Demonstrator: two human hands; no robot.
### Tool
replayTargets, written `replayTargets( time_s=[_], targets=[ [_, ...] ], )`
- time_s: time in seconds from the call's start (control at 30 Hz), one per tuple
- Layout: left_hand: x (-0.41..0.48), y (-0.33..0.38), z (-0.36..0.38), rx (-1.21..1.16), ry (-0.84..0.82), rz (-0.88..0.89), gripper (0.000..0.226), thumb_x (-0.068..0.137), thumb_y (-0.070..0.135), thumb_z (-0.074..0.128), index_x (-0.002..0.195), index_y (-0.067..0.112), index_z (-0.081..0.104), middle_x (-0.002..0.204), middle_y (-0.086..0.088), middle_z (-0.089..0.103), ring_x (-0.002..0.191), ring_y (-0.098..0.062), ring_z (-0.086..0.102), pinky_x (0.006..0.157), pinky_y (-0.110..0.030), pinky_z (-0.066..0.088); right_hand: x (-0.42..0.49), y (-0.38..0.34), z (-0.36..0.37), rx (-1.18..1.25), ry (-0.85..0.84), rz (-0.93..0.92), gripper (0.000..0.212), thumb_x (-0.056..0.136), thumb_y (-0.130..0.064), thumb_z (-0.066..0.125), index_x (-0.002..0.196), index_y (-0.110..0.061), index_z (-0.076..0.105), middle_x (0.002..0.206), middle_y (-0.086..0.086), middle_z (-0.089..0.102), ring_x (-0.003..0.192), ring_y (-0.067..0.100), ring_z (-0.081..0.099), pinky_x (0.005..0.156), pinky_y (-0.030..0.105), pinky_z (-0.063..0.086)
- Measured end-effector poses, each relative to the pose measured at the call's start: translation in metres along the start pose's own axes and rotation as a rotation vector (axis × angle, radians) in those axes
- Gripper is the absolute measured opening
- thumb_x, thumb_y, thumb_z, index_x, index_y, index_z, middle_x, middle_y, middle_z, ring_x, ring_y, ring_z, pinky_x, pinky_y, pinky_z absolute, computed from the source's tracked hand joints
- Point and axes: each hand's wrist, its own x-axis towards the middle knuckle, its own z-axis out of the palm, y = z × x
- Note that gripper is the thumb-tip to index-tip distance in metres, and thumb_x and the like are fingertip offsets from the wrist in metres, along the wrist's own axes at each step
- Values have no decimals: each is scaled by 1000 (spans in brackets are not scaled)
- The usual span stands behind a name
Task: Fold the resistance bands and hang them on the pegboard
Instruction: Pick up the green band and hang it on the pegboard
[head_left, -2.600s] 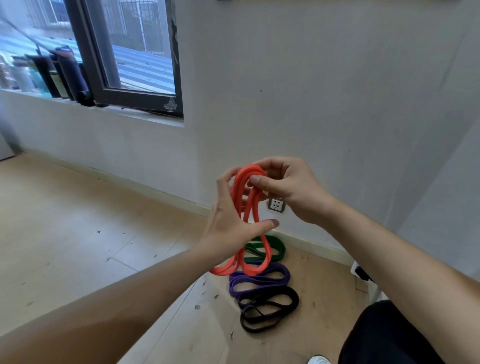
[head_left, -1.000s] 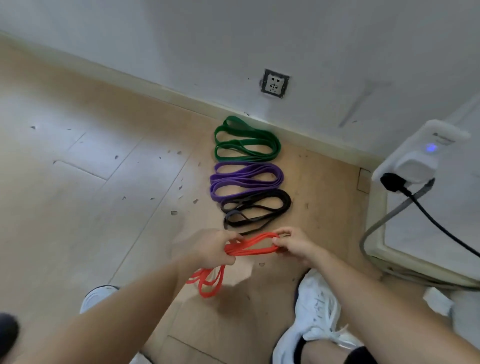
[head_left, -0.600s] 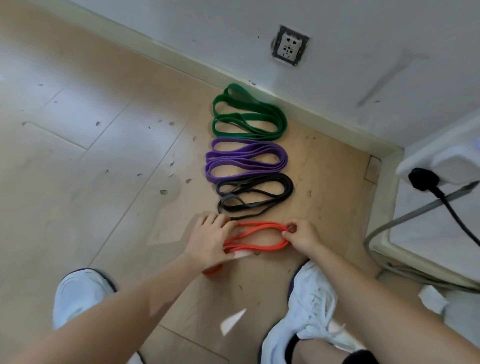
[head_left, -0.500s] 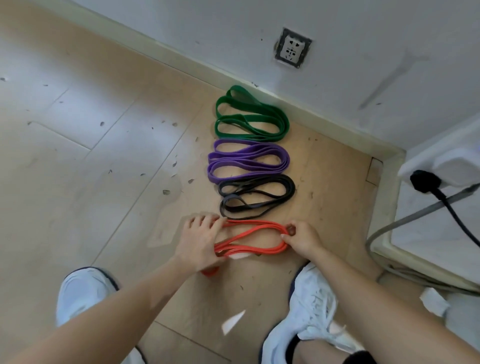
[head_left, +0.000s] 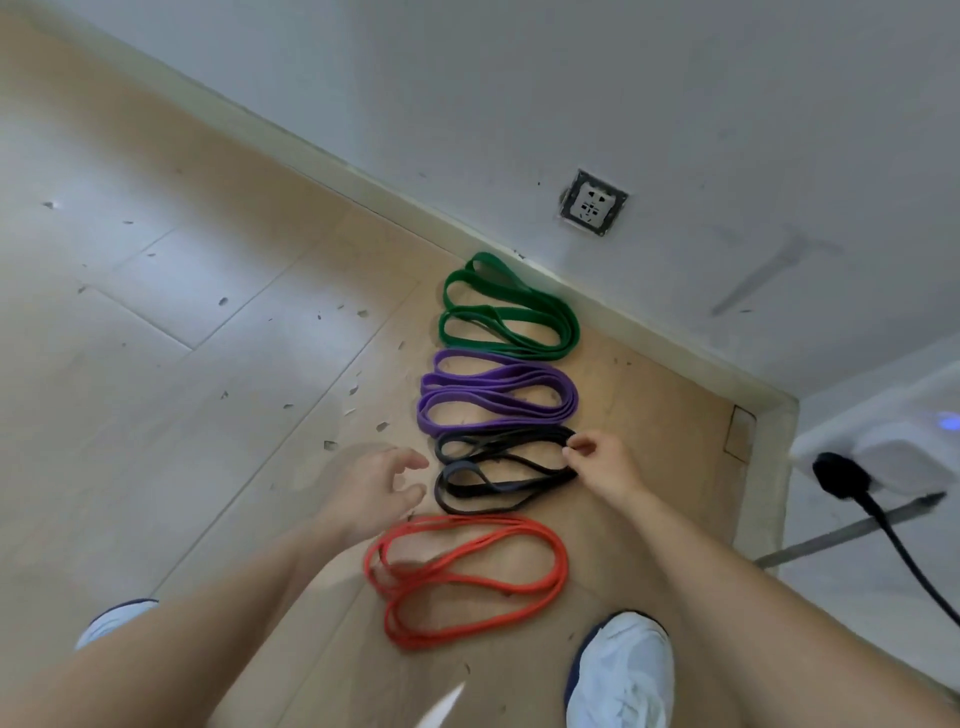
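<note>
- Four bands lie folded in a row on the floor (head_left: 156, 364), running from the wall (head_left: 519, 104) back toward your feet.
- Order from the wall: green band (head_left: 501, 313), purple band (head_left: 496, 402), black band (head_left: 501, 486), red band (head_left: 457, 556).
- Green sits just beside the baseboard (head_left: 649, 332), below the socket (head_left: 594, 202).
- Green, purple and black lie close together, with purple and black touching or nearly so. Red sits a little apart, nearest you, in looser loops.
- Your right hand (head_left: 602, 467) is at the right end of the black band. Thumb and forefinger are curled in and pinch that end.
- The black band lies flat on the floor, none of it lifted as far as I can tell.
- Your left hand (head_left: 374, 488) is just beside the black band's left end, fingers spread and loosely bent. It holds nothing, and I can't tell whether the fingertips touch the band.
- Nothing touches the red band; your left forearm crosses just left of it.
- Your right shoe (head_left: 621, 675) is near the red band's right end. Your left shoe (head_left: 111, 618) is well off to the left, mostly hidden by your arm.
- On the far right, a white box (head_left: 893, 457) has a black plug (head_left: 841, 475) in it, and the cable (head_left: 904, 551) runs down to the right.
- Small specks of debris (head_left: 330, 445) are scattered on the floor left of the bands.
</note>
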Motion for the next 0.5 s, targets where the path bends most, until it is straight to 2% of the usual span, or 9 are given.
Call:
replayTargets(
  time_s=[0.1,0.2,0.27,0.33,0.43,0.5],
  targets=[
    [23,14,-11,-11,73,65,37,90,23,71,128,25,67,127,6,68,110,-11,61,82,-18,34,43,-25,-16,56,50,-14,20,92,-22,71,110,-11,72,97,2,69,97,22,66,88,29,48],
    [37,20,-1,79,25,154,53,93,30,69,144,24,55,146,4,55,135,-17,49,94,-10,24,86,-39,-22,119,111,2,33,93,-25,70,122,-10,66,109,6,68,106,25,65,94,33,50],
    [43,14,19,45,-46,152,62,91,37,66,149,26,49,158,3,39,147,-18,37,110,-17,24,112,-46,-23,160,157,33,46,94,-31,70,132,-9,59,123,11,65,114,29,63,102,40,50],
    [41,7,37,-27,-75,141,66,88,36,67,150,28,47,166,2,24,151,-20,31,118,-27,30,134,-52,-23,232,171,100,56,93,-38,70,139,-9,54,132,11,62,120,30,61,105,45,50],
    [42,-4,57,-95,-47,113,70,88,25,70,152,29,44,170,9,13,151,-12,27,116,-23,27,187,-40,-11,341,117,200,64,77,-57,73,124,-14,65,117,7,72,104,31,70,95,51,57],
    [42,-7,62,-125,-30,116,71,87,22,71,152,27,45,170,11,13,151,-12,29,119,-24,29,215,-28,0,378,106,234,60,65,-57,77,107,-15,70,99,9,77,87,31,75,82,50,63]
  ],
)
